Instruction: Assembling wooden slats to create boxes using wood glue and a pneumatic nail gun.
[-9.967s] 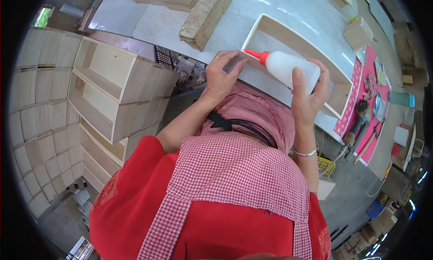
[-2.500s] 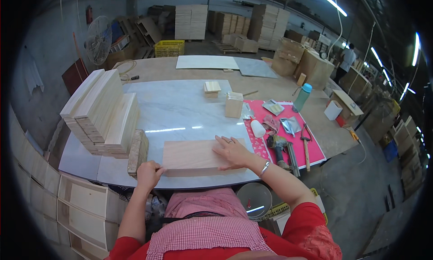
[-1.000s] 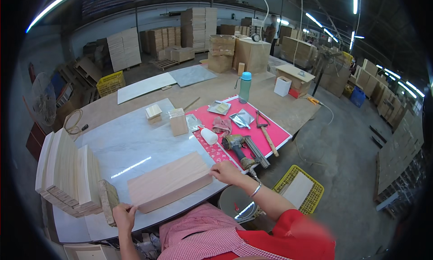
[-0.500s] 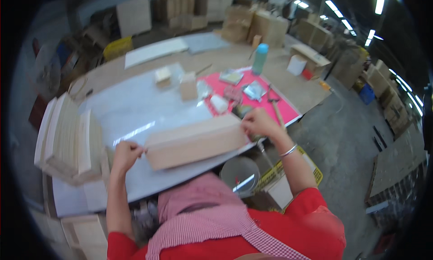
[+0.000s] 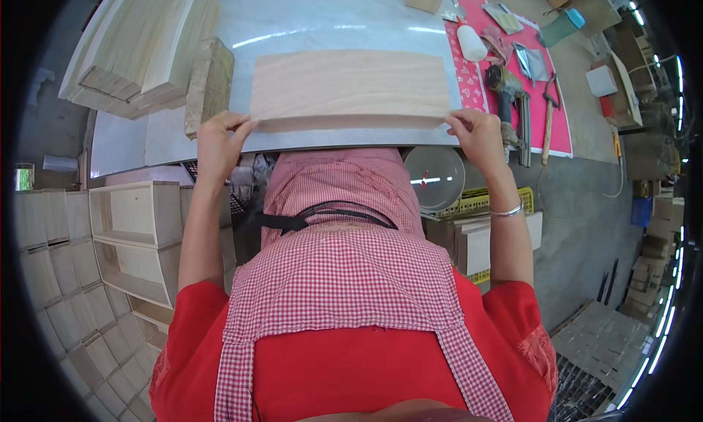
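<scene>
A long piece of pale wood lies across the near part of the worktable, showing a broad grained face and a narrow strip along its near edge; whether it is a box or joined boards I cannot tell. At its near left corner, my left hand pinches the end between thumb and fingers. My right hand, with a bangle on the wrist, grips the near right corner the same way. A worn wooden block stands just beyond my left hand. To the right of my right hand lies a nail gun.
Stacked pale boards stand at the left. A pink sheet on the right bears a hammer and a white squeeze bottle. Below the table edge are a round bucket, a yellow crate and wooden drawers.
My view has tipped down and turned. The wooden piece, tilted and slanting before, now sits level and square to the table's near edge, with both hands still at its ends.
</scene>
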`<action>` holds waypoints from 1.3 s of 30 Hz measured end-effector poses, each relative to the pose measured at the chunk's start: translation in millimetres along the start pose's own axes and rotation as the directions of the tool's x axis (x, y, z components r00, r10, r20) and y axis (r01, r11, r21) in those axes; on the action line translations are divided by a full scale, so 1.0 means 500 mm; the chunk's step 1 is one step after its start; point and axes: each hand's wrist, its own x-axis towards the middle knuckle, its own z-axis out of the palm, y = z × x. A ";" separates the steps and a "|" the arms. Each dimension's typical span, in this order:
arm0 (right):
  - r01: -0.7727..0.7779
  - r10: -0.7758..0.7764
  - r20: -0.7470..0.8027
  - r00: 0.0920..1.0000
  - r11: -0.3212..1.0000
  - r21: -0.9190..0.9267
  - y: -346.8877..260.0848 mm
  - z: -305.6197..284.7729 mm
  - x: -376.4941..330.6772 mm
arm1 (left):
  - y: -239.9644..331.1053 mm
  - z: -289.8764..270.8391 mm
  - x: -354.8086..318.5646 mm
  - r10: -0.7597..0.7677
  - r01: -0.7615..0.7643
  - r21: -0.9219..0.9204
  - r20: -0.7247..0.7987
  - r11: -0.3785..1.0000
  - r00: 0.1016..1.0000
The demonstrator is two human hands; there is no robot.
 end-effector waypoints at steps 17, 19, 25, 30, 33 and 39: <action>0.078 -0.044 0.152 0.987 0.970 -0.230 -0.007 -0.030 0.025 | 0.019 -0.018 0.030 0.076 -0.085 0.118 0.080 0.989 0.994; 0.111 -0.070 0.170 0.983 0.964 -0.243 -0.003 -0.030 0.023 | 0.024 -0.022 0.026 0.069 -0.079 0.121 0.083 0.989 0.994; 0.040 -0.036 0.024 0.999 0.987 -0.159 0.005 -0.041 0.012 | 0.168 -0.045 0.054 0.036 -0.126 0.541 0.174 0.831 0.984; -0.125 -0.022 -0.254 0.967 0.825 -0.551 0.167 -0.117 0.030 | 0.279 0.104 0.137 0.624 -0.668 0.191 0.246 0.719 0.742; -0.216 -0.001 -0.283 0.959 0.644 -0.734 0.217 -0.123 0.050 | 0.318 0.223 0.178 0.698 -0.752 0.152 0.291 0.642 0.654; -0.455 0.358 -0.281 0.890 0.666 -0.591 0.287 -0.119 0.066 | 0.334 0.309 0.211 0.590 -0.706 0.112 0.466 0.700 0.659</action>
